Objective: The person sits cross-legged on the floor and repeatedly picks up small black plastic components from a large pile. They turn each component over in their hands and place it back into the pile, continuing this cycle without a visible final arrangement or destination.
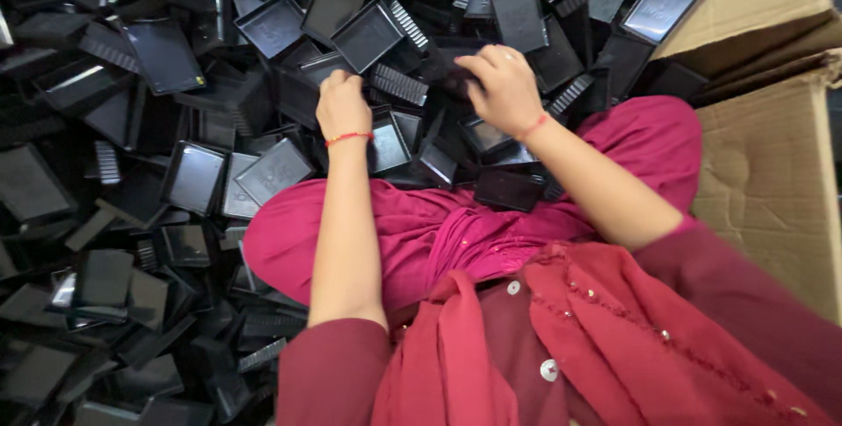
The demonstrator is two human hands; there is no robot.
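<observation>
While the red clothing fills the near view, the left hand curls shut on a black tray and the right hand presses fingers together onto the heap of trays. They look light, stiff and slick; rims seem the best hold. A cardboard box stands beyond.

No wall, window or bare floor was shown. The ground was covered by a heap of black, shallow rectangular plastic trays, some ribbed along one edge. At right, a brown corrugated cardboard box with opened flaps was seen. Even light was reflected off the glossy tray faces.
</observation>
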